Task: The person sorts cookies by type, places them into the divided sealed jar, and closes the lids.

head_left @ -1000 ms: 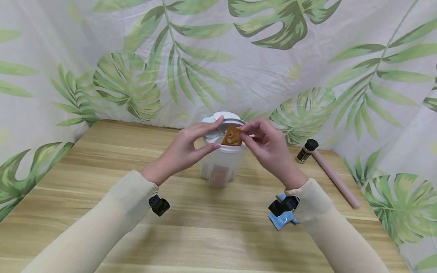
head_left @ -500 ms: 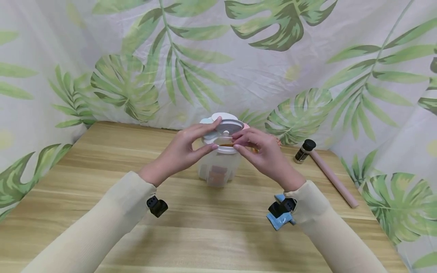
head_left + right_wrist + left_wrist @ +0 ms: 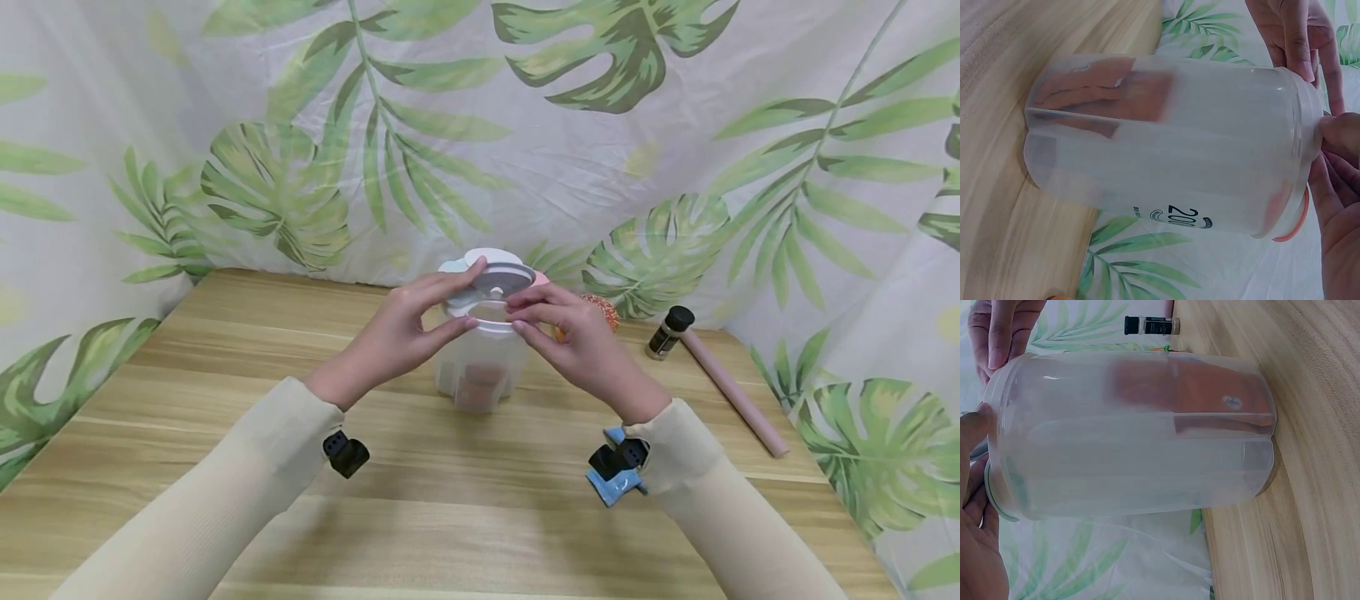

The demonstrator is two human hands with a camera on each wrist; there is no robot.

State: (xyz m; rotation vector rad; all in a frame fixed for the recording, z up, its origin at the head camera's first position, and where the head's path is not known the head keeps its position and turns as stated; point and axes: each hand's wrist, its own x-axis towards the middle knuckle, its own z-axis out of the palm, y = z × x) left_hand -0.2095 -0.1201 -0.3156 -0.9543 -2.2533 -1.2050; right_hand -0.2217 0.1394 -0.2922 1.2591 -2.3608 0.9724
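Observation:
A tall translucent plastic storage canister [image 3: 480, 367] stands upright on the table, its grey-lined flap lid [image 3: 501, 279] raised. My left hand [image 3: 408, 321] holds its top, thumb at the front rim and index finger against the lid. At the right of the opening, my right hand [image 3: 573, 329] has its thumb at the rim and its fingers bent over the mouth, with no packet visible in them. Through the wall in the left wrist view, an orange-brown packet [image 3: 1219, 394] lies at the bottom of one compartment. A blurred packet [image 3: 1138, 384] shows just above it.
Blue packets [image 3: 617, 483] lie by the right wrist. A black-capped seasoning bottle [image 3: 669, 333] and a pink rod [image 3: 735, 392] are at the right. An orange speckled item [image 3: 602, 311] is partly hidden behind the right hand. A leaf-patterned cloth [image 3: 420, 167] hangs behind the table.
The orange-brown packet pinched in my right hand went down through the opening, and the fingers let it go. My left hand stays on the canister's top.

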